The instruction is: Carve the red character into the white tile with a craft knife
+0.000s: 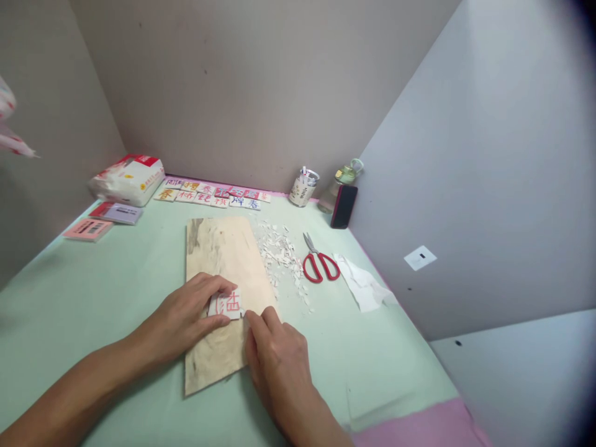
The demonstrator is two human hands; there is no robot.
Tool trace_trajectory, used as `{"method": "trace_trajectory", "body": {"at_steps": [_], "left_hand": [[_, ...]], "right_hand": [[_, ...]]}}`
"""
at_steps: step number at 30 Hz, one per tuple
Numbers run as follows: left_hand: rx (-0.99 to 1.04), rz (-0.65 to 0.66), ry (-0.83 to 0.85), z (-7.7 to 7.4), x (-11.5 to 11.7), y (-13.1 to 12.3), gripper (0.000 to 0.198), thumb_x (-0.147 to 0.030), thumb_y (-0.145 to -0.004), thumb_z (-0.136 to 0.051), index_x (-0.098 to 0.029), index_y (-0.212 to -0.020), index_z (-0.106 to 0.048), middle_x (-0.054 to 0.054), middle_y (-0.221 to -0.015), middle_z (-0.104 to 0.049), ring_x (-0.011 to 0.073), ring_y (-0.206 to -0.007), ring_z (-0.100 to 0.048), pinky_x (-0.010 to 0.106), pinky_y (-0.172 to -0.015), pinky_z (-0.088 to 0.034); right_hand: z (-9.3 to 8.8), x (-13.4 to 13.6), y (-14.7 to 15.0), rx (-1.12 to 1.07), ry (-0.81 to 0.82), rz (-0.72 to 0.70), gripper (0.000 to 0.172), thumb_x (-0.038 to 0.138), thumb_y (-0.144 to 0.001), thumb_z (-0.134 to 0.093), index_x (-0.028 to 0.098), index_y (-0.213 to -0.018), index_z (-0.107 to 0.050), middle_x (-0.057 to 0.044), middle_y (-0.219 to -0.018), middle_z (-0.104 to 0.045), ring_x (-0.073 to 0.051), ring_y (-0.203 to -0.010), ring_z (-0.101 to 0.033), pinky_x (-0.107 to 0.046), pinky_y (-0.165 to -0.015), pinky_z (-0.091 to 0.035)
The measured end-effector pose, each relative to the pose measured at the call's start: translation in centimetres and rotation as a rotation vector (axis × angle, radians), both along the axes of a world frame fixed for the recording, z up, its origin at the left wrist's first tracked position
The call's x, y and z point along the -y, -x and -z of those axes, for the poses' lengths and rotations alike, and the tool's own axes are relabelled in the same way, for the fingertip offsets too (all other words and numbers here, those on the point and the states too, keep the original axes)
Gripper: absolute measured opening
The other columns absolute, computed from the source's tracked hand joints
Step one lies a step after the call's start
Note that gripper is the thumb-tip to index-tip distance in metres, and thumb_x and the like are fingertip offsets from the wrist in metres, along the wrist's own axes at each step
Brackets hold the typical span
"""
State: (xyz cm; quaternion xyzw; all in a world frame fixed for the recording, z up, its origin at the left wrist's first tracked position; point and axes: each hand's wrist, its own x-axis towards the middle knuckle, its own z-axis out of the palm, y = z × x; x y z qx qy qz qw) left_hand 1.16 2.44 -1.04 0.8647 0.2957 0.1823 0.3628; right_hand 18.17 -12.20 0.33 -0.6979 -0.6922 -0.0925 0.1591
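A white square piece (227, 303) with a red outlined character lies on the wooden board (223, 248). My left hand (193, 310) pins it there, thumb along its near edge and fingers at its far side. At the piece's near right corner, my right hand (277, 344) is closed with its fingertips low on the board. Whatever those fingers hold is hidden; only a tiny dark bit shows by the fingertips. White scraps (282, 248) are scattered along the board's right side.
Red-handled scissors (316, 261) and a crumpled tissue (363, 282) lie to the right. Behind stand a can (303, 188), a phone (344, 207) leaning on a bottle (328, 194), several painted character pieces (205, 197) and a tissue pack (130, 180). Two flat packets (88, 229) lie left.
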Motion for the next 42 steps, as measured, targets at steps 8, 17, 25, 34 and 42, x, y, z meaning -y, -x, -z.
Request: {"method": "trace_trajectory", "body": {"at_steps": [8,17,25,34,42], "left_hand": [[-0.006,-0.016,0.007,0.0,-0.1,-0.1,0.029,-0.042,-0.094,-0.062,-0.029,-0.12,-0.062,0.005,-0.118,-0.065,0.0283,-0.112,-0.063,0.042,-0.097,-0.05],[-0.007,-0.03,0.022,-0.2,0.0,-0.1,0.029,-0.04,-0.093,-0.064,-0.029,-0.119,-0.063,0.005,-0.118,-0.066,0.0278,-0.11,-0.065,0.042,-0.097,-0.051],[0.012,-0.031,0.013,0.0,0.0,-0.1,0.029,-0.042,-0.093,-0.063,-0.029,-0.118,-0.064,0.005,-0.117,-0.067,0.0284,-0.111,-0.064,0.043,-0.096,-0.051],[0.007,-0.037,0.02,0.0,0.0,-0.1,0.028,-0.041,-0.092,-0.062,-0.029,-0.117,-0.064,0.004,-0.116,-0.067,0.0276,-0.109,-0.065,0.042,-0.095,-0.051],[0.003,-0.037,0.023,-0.2,0.0,-0.2,0.029,-0.041,-0.091,-0.063,-0.029,-0.117,-0.065,0.004,-0.114,-0.068,0.0281,-0.108,-0.065,0.041,-0.094,-0.051]], "right_hand": [[-0.4,0.0,-0.4,-0.027,0.052,-0.026,0.022,0.008,-0.09,-0.059,0.023,-0.106,-0.06,0.0,-0.084,-0.065,-0.016,-0.057,-0.06,-0.03,-0.052,-0.031],[0.1,0.2,0.0,0.028,0.006,0.014,0.023,0.007,-0.087,-0.06,0.023,-0.104,-0.062,-0.001,-0.082,-0.065,-0.019,-0.054,-0.058,-0.033,-0.051,-0.031],[0.2,0.0,0.1,0.036,0.014,0.025,0.025,0.007,-0.088,-0.059,0.022,-0.107,-0.062,-0.001,-0.085,-0.066,-0.018,-0.054,-0.06,-0.032,-0.05,-0.033],[0.3,-0.3,0.2,0.028,0.026,0.034,0.021,0.01,-0.09,-0.059,0.023,-0.106,-0.063,-0.001,-0.085,-0.066,-0.016,-0.054,-0.059,-0.031,-0.05,-0.029],[-0.6,-1.6,-2.3,-0.098,0.089,0.111,0.022,0.01,-0.095,-0.056,0.022,-0.11,-0.068,-0.001,-0.089,-0.066,-0.014,-0.058,-0.061,-0.027,-0.053,-0.032]]}}
